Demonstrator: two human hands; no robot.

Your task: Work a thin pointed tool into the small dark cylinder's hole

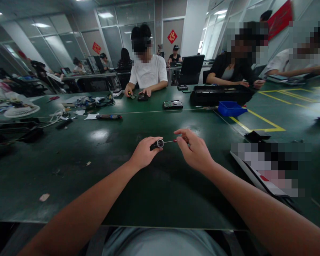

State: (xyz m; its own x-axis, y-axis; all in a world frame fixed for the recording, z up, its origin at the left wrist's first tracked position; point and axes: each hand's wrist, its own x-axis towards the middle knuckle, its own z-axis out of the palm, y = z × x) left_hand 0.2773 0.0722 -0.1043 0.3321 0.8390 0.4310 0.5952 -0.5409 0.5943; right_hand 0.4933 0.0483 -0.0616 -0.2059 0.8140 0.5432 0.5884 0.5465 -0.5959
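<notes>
My left hand point(144, 152) is closed around a small round black-and-silver part point(159, 143), held just above the dark green table point(101, 170). My right hand point(193, 151) pinches a thin screwdriver point(173, 141) with a red handle. The metal shaft points left and its tip meets the round part. Both hands hover over the middle of the table, close together.
A blue tray point(230, 108) and a long black case point(221, 94) lie at the far right, with yellow tape lines point(266, 122) beside them. A circuit board point(172, 104), cables and tools lie farther off. A person in a white shirt point(148, 73) sits opposite; others sit at the right.
</notes>
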